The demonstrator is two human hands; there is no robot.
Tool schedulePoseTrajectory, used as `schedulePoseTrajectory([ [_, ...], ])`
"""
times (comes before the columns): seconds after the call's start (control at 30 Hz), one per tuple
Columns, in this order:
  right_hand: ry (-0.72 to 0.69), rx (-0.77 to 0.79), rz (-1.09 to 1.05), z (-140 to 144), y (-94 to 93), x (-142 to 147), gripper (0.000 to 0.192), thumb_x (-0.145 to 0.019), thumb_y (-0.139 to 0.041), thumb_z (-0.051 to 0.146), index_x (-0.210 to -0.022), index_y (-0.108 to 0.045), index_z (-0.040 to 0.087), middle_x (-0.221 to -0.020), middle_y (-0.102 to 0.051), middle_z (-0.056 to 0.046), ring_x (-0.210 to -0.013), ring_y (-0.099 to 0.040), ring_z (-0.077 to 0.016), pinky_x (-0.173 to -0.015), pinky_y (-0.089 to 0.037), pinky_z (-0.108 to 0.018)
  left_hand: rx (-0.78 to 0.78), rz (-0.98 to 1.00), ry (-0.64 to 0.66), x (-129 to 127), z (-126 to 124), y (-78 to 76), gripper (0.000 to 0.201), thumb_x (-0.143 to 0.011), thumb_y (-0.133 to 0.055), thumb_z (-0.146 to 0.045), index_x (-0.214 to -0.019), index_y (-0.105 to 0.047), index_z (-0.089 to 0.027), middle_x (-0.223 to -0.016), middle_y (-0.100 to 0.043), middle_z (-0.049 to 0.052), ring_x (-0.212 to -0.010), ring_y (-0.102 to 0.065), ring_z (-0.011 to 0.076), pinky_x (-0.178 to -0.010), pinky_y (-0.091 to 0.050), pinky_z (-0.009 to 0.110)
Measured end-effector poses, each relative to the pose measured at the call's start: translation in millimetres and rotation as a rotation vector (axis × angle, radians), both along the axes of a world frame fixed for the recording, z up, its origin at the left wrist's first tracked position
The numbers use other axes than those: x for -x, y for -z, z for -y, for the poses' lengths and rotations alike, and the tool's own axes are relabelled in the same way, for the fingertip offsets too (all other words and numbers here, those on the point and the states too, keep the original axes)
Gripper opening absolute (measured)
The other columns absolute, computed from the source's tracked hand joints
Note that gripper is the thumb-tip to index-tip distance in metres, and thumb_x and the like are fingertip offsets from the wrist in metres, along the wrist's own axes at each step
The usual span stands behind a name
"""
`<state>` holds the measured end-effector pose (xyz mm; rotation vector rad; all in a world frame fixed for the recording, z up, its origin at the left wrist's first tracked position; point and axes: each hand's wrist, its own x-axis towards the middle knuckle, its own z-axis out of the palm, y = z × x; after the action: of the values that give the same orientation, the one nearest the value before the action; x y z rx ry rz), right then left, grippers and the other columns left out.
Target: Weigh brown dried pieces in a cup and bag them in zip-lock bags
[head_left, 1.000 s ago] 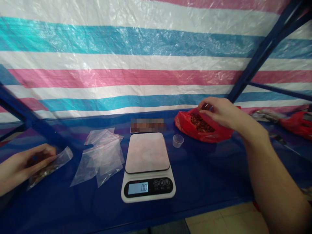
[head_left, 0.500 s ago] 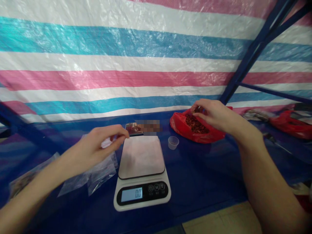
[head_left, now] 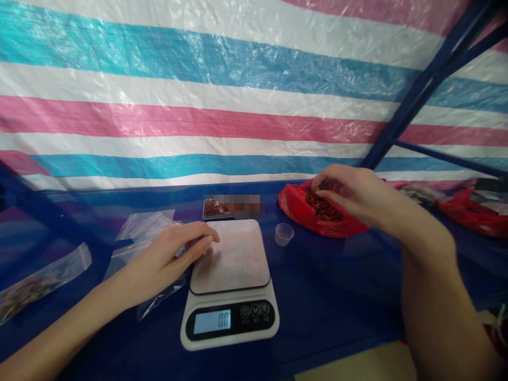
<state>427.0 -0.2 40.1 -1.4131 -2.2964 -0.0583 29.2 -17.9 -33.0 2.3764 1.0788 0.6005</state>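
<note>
Clearly the left hand [head_left: 170, 257] lies flat and loose on the pile of clear plastic bags [head_left: 146, 233], fingers stretched out toward the near left corner of the digital scale [head_left: 230, 286], fingertips just at the edge of its platform. It grips nothing yet; the palm presses the top bag against the blue table [head_left: 325, 296]. These bags look thin, limp and slick, so I judge they weigh next to nothing, slide over each other and cling together. A pinch at 1 corner or along the sealed strip, thumb against forefinger, would likely peel 1 off the stack better than a flat grab.

Over at the right hand [head_left: 349, 193], the fingers are curled together in a pinch just above the open mouth of the red bag [head_left: 317, 214], and they seem to hold a few of the dark dried pieces [head_left: 323, 207] that fill it. Those pieces look small, light, brittle and loose, so a gentle fingertip pinch suits them; squeezing hard could crumble them.

Between the 2 hands, nearer the right one, stands a small clear cup [head_left: 284, 234], beside the scale's far right corner. The scale's display reads 0.0. Well out beyond the left forearm lies a filled clear bag [head_left: 39, 280].
</note>
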Motion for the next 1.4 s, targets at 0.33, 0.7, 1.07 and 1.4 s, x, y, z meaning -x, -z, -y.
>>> schedulePoseTrajectory([
  [0.33,-0.269,0.341,0.131,20.7,32.2,57.3,0.018,-0.099,-0.053,0.009,-0.097,-0.065,0.023,-0.102,-0.068,-0.004,-0.086,-0.062,-0.0202,-0.075,-0.043,-0.031,-0.001,0.142,-0.07,-3.3,3.3,1.4,0.042,-0.109,-0.043,-0.044,-0.09,-0.074,-0.022,-0.073,-0.07,-0.001,-0.068,-0.066,0.0158,-0.065,-0.049,0.028],
  [0.7,-0.299,0.372,0.206,9.5,32.0,64.3,0.023,-0.104,-0.052,0.012,-0.098,-0.072,0.02,-0.108,-0.068,-0.006,-0.092,-0.065,-0.0207,-0.083,-0.045,-0.032,0.014,0.195,-0.117,1.9,2.6,1.7,0.041,-0.11,-0.046,-0.047,-0.099,-0.075,-0.021,-0.069,-0.065,-0.002,-0.064,-0.061,0.0133,-0.054,-0.043,0.021],
  [1.07,-0.327,0.306,0.115,2.8,31.2,65.8,0.019,-0.099,-0.063,0.01,-0.105,-0.078,0.02,-0.101,-0.075,-0.005,-0.087,-0.07,-0.0184,-0.078,-0.049,-0.028,-0.019,0.213,-0.131,4.8,0.2,5.3,0.042,-0.11,-0.046,-0.048,-0.098,-0.076,-0.021,-0.068,-0.066,-0.002,-0.064,-0.063,0.0124,-0.054,-0.043,0.02],
  [1.4,-0.323,0.284,-0.032,1.2,21.5,48.9,0.019,-0.097,-0.063,0.014,-0.104,-0.078,0.022,-0.102,-0.079,-0.003,-0.09,-0.074,-0.0186,-0.08,-0.052,-0.027,-0.041,0.187,-0.114,5.9,-4.1,8.2,0.04,-0.11,-0.046,-0.045,-0.098,-0.076,-0.022,-0.067,-0.066,-0.004,-0.063,-0.062,0.011,-0.057,-0.045,0.021],
])
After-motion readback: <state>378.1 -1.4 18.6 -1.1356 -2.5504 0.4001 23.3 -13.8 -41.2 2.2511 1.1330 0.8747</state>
